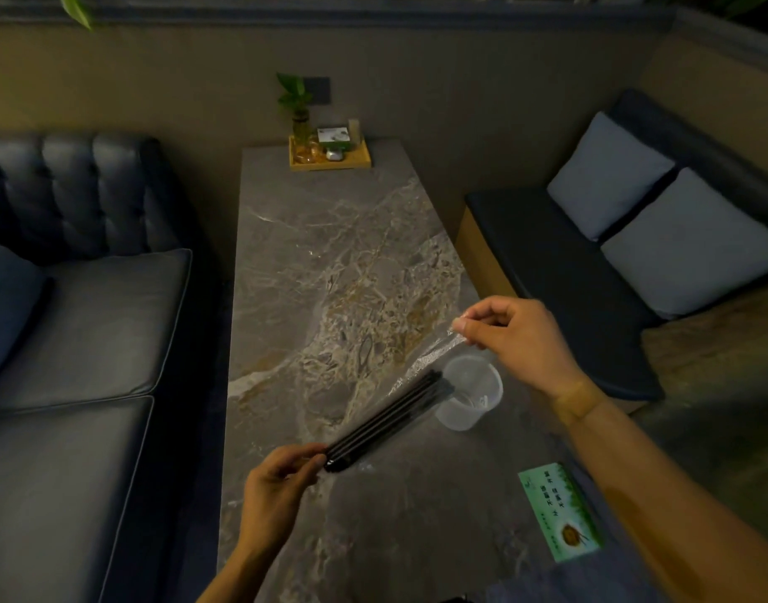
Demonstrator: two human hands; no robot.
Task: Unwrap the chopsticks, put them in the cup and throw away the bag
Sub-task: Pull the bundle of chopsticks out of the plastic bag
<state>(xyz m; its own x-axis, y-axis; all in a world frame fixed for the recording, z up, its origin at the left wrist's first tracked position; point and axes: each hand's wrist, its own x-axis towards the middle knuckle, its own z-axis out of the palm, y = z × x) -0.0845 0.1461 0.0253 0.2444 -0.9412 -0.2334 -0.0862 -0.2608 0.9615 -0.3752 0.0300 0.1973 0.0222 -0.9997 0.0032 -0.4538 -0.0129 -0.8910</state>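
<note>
While held above the tabletop (330, 254), seen from the head camera: chopsticks (386, 417), dark, bundled, lying on a diagonal, near ends low and left, far ends high and right. Gripped at the near ends by the left hand (278, 485), thumb and fingers curled and pinching the bundle through the bag (430, 356). Clear film of that bag stretched on beyond the far tips, along the same diagonal, up to the right hand (517, 332), which pinches the loose end between thumb and forefinger, other fingers curled. So: one long axis, left hand at the bottom of it, right hand at the top, sticks in between and nearer the left. Cup (471, 391), clear plastic, upright on the tabletop, just beside the far tips and to their right, below the right hand; whether tips overlap the rim or merely pass in front, hard to tell. Empty of chopsticks as far as can be seen. Judged as mid-unwrap: bag not yet off, nothing yet in the cup. Next pull likely along the axis, hands apart, film sliding off up and right while the left keeps hold of the sticks, though its pinch through the film may have to shift first. Afterwards, far tips already nearest the cup, so a short swing right and down would probably do. Risk: film snagging and the cup tipping, being light and close. Elsewhere, only a green card (560, 511) flat near the right forearm, well clear of the sticks.
</note>
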